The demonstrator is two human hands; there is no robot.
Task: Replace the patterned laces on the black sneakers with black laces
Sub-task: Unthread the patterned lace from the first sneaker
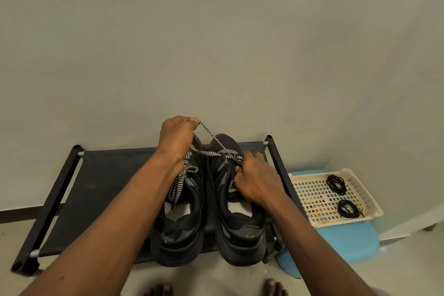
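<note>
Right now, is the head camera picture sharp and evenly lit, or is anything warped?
Head view: dim light, no glare; wide-angle distortion splays the rails of the shoe rack; the black sneakers show little detail; the patterned lace in the left hand reads crisp.

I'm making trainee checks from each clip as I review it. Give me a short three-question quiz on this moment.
1. True or false: the left hand pinches a patterned lace pulled taut above the sneakers on the black rack.
2. Where do the two coiled black laces lie? A) on that rack B) in the cream basket C) inside a sneaker
3. Fill in: the right hand holds the person's ___ sneaker.

Key: 1 true; 2 B; 3 right.
</note>
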